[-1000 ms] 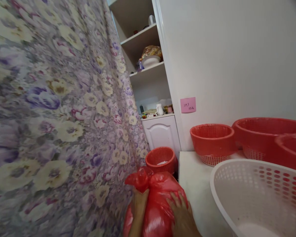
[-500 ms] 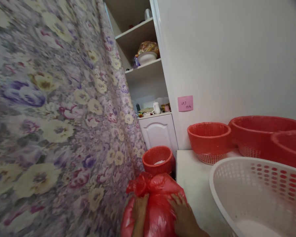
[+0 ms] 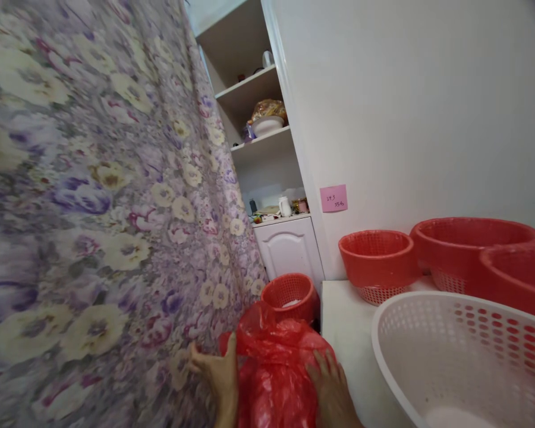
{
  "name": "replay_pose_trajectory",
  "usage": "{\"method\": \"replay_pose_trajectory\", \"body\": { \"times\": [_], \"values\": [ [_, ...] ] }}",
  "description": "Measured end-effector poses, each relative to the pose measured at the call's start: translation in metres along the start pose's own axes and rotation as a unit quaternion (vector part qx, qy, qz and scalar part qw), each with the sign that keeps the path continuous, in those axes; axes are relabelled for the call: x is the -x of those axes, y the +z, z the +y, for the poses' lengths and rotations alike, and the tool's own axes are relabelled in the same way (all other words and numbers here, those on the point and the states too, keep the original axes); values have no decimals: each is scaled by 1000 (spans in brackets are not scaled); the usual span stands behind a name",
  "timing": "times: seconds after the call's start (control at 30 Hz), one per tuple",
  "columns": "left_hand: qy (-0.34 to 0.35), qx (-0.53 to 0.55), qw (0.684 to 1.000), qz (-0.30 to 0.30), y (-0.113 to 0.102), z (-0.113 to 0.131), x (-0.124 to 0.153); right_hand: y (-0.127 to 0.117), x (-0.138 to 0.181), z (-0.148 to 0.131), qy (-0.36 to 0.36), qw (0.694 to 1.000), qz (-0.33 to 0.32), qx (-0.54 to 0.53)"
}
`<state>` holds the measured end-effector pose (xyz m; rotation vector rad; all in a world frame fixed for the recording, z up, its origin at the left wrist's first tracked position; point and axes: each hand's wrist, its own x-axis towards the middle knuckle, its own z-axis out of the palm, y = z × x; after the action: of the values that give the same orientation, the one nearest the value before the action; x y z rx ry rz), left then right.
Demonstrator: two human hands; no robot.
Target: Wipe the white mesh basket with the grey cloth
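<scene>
- Head camera, nearest the lower edge: the right hand (image 3: 332, 386) lies flat and spread on the right flank of a red plastic bag (image 3: 276, 368), fingers released, pressing rather than gripping.
- On the bag's other side the left hand (image 3: 216, 374) is open, thumb up against the bag's left edge, fingers reaching toward the floral curtain (image 3: 102, 202) just beside it; it grasps nothing that can be seen.
- That bag sits low between the curtain and the white counter (image 3: 343, 333), its crumpled top bunched upward.
- At the right, on the counter, stands a white perforated basket (image 3: 455, 351), the closest of the baskets.
- Just behind the bag, lower than the counter top, is a small red basket (image 3: 289, 294) with something pale inside.
- Farther along the counter, against the wall, a red basket (image 3: 377, 261) stands upright, with two larger red baskets (image 3: 472, 249) to its right, overlapping.
- Above them a pink sticky note (image 3: 333, 198) with handwriting too small to read is stuck on the white wall.
- Farthest back is a white cabinet (image 3: 289, 249) with open shelves (image 3: 261, 139) holding a bowl and small items.
</scene>
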<state>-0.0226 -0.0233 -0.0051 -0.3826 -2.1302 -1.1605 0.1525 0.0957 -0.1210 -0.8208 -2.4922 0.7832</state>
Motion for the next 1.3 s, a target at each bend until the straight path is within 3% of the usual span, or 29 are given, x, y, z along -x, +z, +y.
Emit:
{"method": "replay_pose_trajectory", "body": {
  "times": [0.03, 0.1, 0.13, 0.17, 0.23, 0.33, 0.53, 0.93, 1.1, 1.2, 1.3],
  "values": [
    [36, -2, 999, -3, -5, 10, 5, 1, 0, 0, -6, 1000, 1, -1],
    [148, -15, 985, -85, -8, 30, 20, 4, -1, 0, -13, 1000, 1, 0],
    [212, -28, 964, -157, -4, 38, 29, 4, -1, 1, -13, 1000, 0, 4],
    [268, -75, 919, -278, 2, 43, 38, 5, -2, 1, -13, 1000, -2, 9],
    [291, -100, 869, -387, 20, 43, 52, 4, -1, 2, -6, 1000, -7, 19],
    [238, -128, 849, -455, 48, 23, 62, 3, 1, 5, 4, 1000, -24, 19],
    [175, -125, 841, -496, 74, -11, 63, 15, 1, 16, 15, 1000, -21, 11],
    [179, -125, 831, -511, 88, -19, 75, 29, -3, 40, 14, 1000, -16, -23],
    [177, -150, 829, -509, 84, -13, 74, 32, -5, 46, -20, 999, 25, -33],
    [192, -161, 822, -511, 79, -4, 68, 25, 8, 51, -57, 997, 46, -39],
    [206, -169, 818, -509, 70, 8, 59, 9, 48, 58, -109, 988, 92, -61]
  ]
}}
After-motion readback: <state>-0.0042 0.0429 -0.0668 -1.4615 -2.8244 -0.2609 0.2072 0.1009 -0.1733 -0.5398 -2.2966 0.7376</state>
